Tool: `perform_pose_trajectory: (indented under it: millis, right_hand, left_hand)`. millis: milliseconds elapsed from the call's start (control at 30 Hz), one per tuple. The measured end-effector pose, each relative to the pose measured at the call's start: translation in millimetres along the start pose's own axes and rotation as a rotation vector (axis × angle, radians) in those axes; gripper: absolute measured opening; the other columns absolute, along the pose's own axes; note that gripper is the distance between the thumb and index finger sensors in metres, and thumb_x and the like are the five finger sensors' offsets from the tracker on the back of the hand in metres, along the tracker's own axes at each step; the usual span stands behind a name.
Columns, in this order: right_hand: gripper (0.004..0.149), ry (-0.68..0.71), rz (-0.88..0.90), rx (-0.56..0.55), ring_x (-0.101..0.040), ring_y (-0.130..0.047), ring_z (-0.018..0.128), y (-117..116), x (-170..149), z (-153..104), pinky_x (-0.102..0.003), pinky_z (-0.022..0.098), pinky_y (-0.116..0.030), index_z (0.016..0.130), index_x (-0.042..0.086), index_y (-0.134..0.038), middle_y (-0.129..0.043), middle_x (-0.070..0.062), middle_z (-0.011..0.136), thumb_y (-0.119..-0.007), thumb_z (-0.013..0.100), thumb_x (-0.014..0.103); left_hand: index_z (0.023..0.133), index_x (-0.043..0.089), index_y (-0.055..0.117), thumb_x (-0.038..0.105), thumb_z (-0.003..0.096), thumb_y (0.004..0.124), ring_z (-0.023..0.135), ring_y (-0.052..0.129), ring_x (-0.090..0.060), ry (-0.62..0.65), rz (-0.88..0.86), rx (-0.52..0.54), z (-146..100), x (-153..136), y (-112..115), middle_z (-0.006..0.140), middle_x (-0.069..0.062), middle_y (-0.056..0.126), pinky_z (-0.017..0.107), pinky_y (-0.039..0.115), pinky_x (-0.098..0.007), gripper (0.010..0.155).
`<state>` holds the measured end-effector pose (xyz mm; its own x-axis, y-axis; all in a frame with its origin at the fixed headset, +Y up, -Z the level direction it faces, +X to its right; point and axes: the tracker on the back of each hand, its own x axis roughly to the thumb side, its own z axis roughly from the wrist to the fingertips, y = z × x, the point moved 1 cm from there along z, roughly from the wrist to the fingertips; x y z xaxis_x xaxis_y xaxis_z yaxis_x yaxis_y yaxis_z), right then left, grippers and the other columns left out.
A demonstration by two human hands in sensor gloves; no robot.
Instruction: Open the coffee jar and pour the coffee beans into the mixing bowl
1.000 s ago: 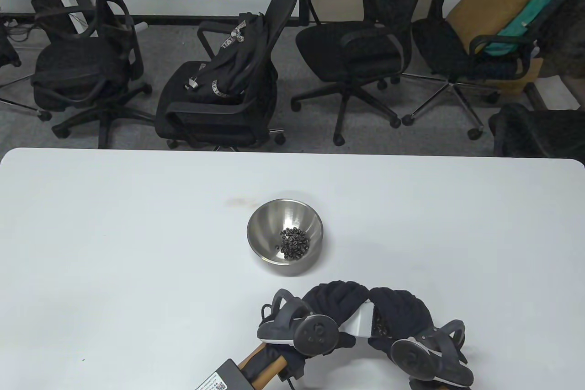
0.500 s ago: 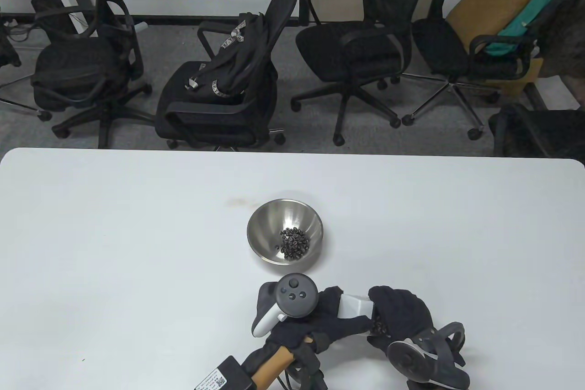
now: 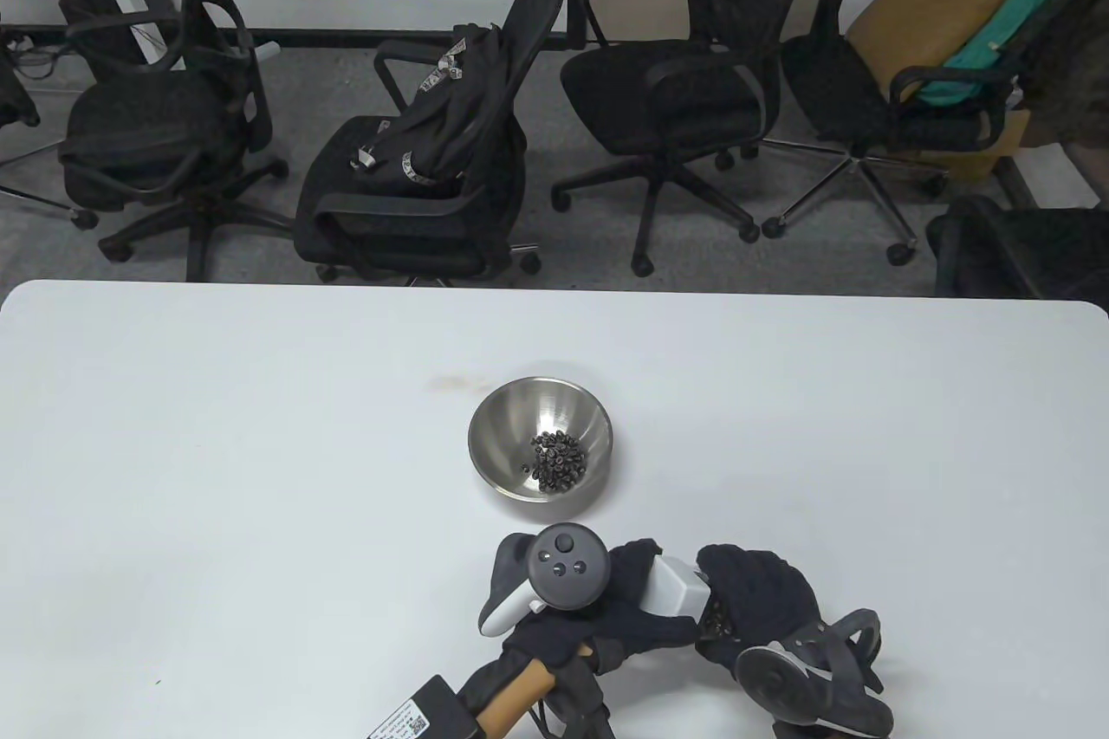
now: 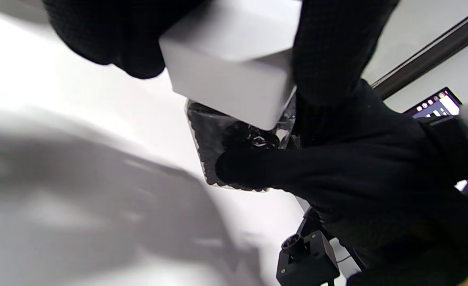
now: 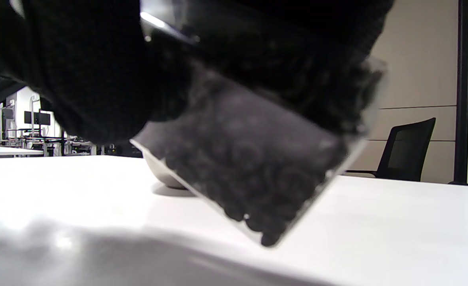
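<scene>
Steel mixing bowl [image 3: 540, 449] with coffee beans [image 3: 559, 462]; left hand [image 3: 606, 613] gripping white lid [image 3: 676, 585]; right hand [image 3: 762, 600] clamped round tilted coffee jar [image 5: 253, 190].

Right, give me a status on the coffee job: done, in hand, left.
Done: a small heap of coffee beans already lies in the mixing bowl.
In hand: the right hand grips the clear jar, tilted and holding plenty of beans; the left hand grips its white lid, which sits on the jar.
Left: I cannot tell whether the lid is going on or coming off, so further pouring may remain.
</scene>
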<state>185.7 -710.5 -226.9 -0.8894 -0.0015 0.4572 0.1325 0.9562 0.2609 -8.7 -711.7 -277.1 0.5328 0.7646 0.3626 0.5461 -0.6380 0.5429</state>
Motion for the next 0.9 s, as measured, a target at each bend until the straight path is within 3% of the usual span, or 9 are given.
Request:
perform_pose_trajectory:
  millis: [133, 233, 367, 667, 900]
  right_hand:
    - [0.092, 0.020, 0.034, 0.030, -0.040, -0.070, 0.087, -2, -1, 0, -0.058, 0.068, -0.067, 0.110, 0.007, -0.052, -0.067, -0.021, 0.103, -0.098, 0.039, 0.045]
    - [0.092, 0.032, 0.063, 0.042, -0.039, -0.071, 0.087, -3, -3, 0, -0.057, 0.068, -0.068, 0.109, 0.008, -0.053, -0.067, -0.021, 0.103, -0.097, 0.039, 0.046]
    - [0.092, 0.029, 0.064, 0.038, -0.038, -0.071, 0.087, -1, -5, 0, -0.057, 0.068, -0.068, 0.109, 0.009, -0.054, -0.068, -0.020, 0.103, -0.098, 0.038, 0.046]
    - [0.091, 0.033, 0.153, 0.066, -0.035, -0.075, 0.084, 2, -11, 2, -0.054, 0.067, -0.071, 0.107, 0.009, -0.059, -0.074, -0.018, 0.099, -0.099, 0.035, 0.048]
    - [0.091, 0.039, 0.123, 0.083, -0.035, -0.075, 0.085, -4, -9, 3, -0.054, 0.067, -0.071, 0.108, 0.010, -0.057, -0.073, -0.018, 0.100, -0.099, 0.036, 0.048]
  left_hand:
    - [0.118, -0.005, 0.046, 0.043, 0.0517, 0.096, 0.096, 0.077, -0.050, 0.096, 0.179, -0.048, -1, 11, 1, 0.112, -0.030, 0.060, 0.068, 0.073, -0.061, 0.097]
    - [0.119, -0.001, 0.046, 0.042, 0.0508, 0.097, 0.098, 0.076, -0.049, 0.148, 0.387, -0.028, -5, 22, 4, 0.113, -0.027, 0.060, 0.069, 0.073, -0.061, 0.096]
    - [0.119, -0.001, 0.048, 0.041, 0.0497, 0.097, 0.099, 0.076, -0.049, 0.180, 0.433, -0.001, -7, 27, 7, 0.113, -0.027, 0.061, 0.070, 0.073, -0.060, 0.095]
    - [0.118, -0.002, 0.049, 0.041, 0.0473, 0.097, 0.099, 0.077, -0.047, 0.398, 0.678, 0.023, -15, 40, 12, 0.112, -0.027, 0.062, 0.073, 0.073, -0.058, 0.096]
    - [0.119, 0.002, 0.048, 0.043, 0.0480, 0.096, 0.101, 0.077, -0.044, 0.350, 0.678, 0.016, -14, 34, 13, 0.114, -0.024, 0.061, 0.074, 0.072, -0.057, 0.095]
